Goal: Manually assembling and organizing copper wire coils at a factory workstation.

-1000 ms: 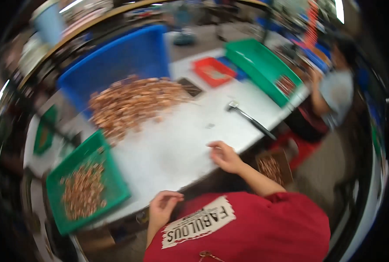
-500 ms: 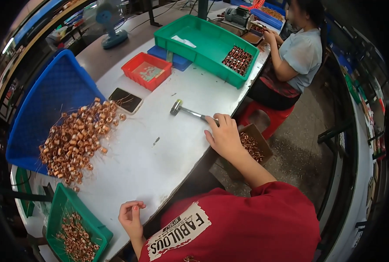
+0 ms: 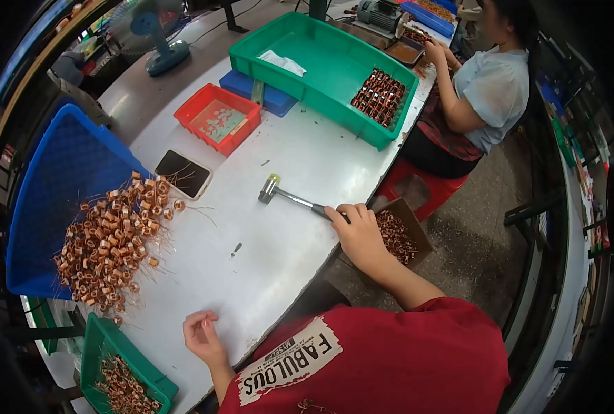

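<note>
Surface [image 3: 279,228] first: we see a long white one with our work spread over it. On our left a blue bin [image 3: 58,186] lies tipped, and a big heap of copper coils [image 3: 110,238] with loose wire tails spills from it, so we judge most of the sorting undone. Near our left hand a small green tray [image 3: 124,376] already holds some coils, a modest share against the heap. A larger green tray [image 3: 328,65] farther off carries a neat block of coils before a seated co-worker [image 3: 490,90].

Our right hand [image 3: 359,234] has its grip closed round the black handle of a small mallet [image 3: 286,195], whose head rests on the surface, well apart from the heap. Our left hand [image 3: 203,338] is loosely curled at the near edge; we cannot tell whether it pinches anything.

A cardboard box [image 3: 400,234] of coils below the edge is partly covered by our right hand, and the small green tray is cut off by the picture's rim.
</note>
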Demonstrator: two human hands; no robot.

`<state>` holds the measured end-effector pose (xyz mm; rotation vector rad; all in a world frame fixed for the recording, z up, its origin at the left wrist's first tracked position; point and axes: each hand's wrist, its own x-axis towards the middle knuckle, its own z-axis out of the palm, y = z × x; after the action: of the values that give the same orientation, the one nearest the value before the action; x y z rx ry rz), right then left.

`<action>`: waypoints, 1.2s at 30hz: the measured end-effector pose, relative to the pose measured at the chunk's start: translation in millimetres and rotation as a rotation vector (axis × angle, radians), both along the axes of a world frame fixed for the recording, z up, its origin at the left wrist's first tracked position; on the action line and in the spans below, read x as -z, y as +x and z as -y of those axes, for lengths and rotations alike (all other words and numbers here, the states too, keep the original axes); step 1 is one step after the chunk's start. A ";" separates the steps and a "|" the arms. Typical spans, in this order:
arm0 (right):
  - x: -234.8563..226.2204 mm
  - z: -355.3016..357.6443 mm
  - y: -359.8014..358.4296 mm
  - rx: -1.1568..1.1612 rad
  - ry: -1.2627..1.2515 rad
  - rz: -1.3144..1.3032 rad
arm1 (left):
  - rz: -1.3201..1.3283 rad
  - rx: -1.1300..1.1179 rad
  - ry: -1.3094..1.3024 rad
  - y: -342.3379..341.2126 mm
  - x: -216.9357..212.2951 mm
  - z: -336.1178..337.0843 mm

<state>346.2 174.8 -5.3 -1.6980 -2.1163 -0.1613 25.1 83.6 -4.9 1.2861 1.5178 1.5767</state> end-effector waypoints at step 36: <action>-40.9 -36.2 -50.4 -0.075 -0.047 0.082 | 0.282 -0.065 -0.107 -21.8 7.2 1.6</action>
<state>295.8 211.0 35.6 -1.6616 -2.2567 -0.1621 3.3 81.9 -12.0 0.9206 1.4548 1.6168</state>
